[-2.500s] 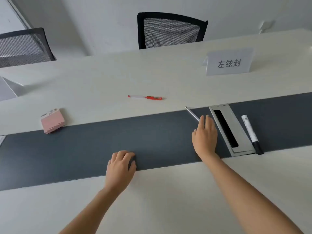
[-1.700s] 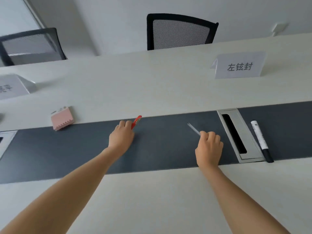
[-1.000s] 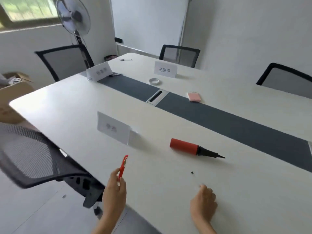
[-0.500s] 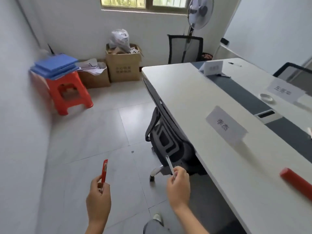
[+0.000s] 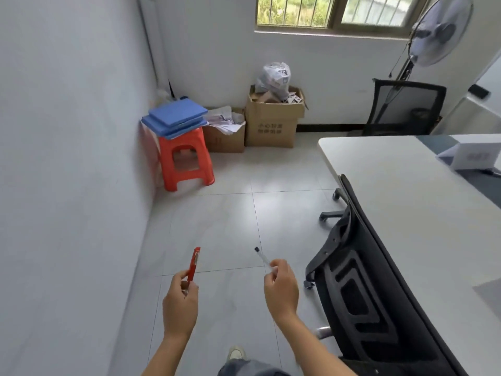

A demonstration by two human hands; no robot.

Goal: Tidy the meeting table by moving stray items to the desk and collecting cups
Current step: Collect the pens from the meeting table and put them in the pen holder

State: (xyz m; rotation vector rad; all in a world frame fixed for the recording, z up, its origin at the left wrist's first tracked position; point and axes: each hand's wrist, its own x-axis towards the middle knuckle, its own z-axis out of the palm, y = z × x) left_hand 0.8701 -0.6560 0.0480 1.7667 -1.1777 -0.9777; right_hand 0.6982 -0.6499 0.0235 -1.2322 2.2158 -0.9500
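1. Grey floor tiles fill the middle of the view, with a white wall at 9 o'clock and a barred window at 12 o'clock.
2. At 7 o'clock the left hand pinches a slim red plastic pen near its lower end between thumb and curled fingers. Most of the barrel rises above the fingertips, pointing towards 12 o'clock.
3. At 5 o'clock the right hand curls round a thin clear pen with a black tip, which juts past the fingertips towards 11 o'clock.
4. Both pens hang over the floor, apart from each other and off the white meeting table at 3 o'clock. A black mesh office chair stands against the table's edge.
5. A brown cardboard box at 12 o'clock bears dark printed characters, too blurred to read. The writing on the white folded name card at 2 o'clock is also illegible.
6. An orange plastic stool at 11 o'clock carries stacked blue folders.
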